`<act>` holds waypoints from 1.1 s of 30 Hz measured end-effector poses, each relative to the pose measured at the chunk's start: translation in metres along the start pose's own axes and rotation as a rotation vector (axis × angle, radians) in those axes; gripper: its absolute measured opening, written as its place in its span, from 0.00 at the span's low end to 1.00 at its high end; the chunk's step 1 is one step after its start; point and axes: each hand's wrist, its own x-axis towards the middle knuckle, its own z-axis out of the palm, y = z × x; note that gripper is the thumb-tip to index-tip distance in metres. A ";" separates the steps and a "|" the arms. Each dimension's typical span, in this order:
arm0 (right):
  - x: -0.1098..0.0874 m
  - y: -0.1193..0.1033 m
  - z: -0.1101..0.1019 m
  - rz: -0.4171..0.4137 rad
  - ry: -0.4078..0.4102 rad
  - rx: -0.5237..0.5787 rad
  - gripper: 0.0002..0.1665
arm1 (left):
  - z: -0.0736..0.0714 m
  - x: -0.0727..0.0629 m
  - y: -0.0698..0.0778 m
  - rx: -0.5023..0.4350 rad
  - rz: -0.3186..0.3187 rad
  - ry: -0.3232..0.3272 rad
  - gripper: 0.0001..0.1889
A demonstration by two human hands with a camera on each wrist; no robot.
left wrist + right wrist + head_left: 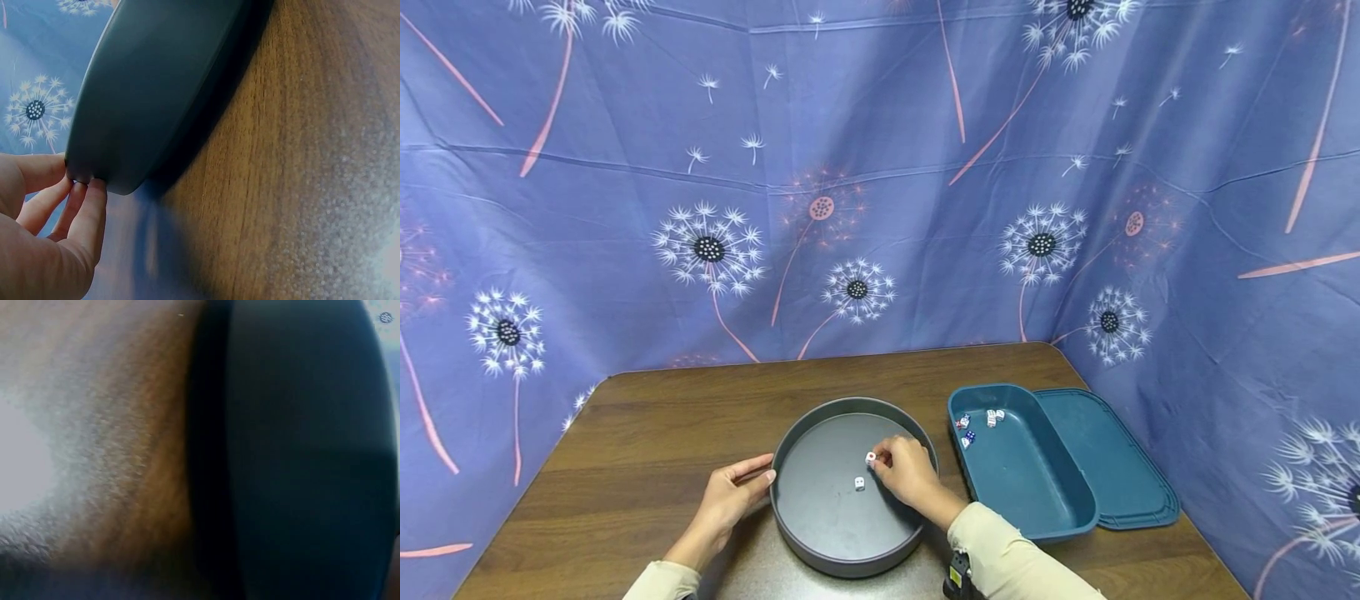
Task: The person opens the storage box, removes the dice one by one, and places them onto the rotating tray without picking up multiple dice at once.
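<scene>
In the head view, a round dark grey pan [820, 521] stands on the table. My right hand [910, 471] reaches over the pan and pinches a white die [870, 458] between thumb and fingers. Just below it, a second white die [860, 483] lies on the pan's floor. At the pan's left side is my left hand [726, 504], its extended fingers and thumb touching the outer wall near the rim. The left wrist view has those fingertips [95, 187] against the dark wall. Only the pan's outer wall [306, 444] fills the right wrist view; the right hand's fingers are hidden there.
Right of the pan sits a teal rectangular box [1037, 492] holding several small white and blue dice [970, 436] at its far end. Its teal lid [1108, 458] lies flat beside it, against the box's right side. A patterned blue cloth [895, 208] hangs behind the wooden table [662, 433].
</scene>
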 end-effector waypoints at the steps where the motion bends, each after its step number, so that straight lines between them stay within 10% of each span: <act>1: -0.001 0.000 0.001 -0.006 -0.005 -0.005 0.03 | 0.000 0.000 0.000 -0.003 0.000 0.000 0.19; 33: 0.013 -0.004 -0.019 -0.019 -0.019 -0.004 0.06 | 0.001 -0.001 0.000 -0.003 -0.004 0.010 0.19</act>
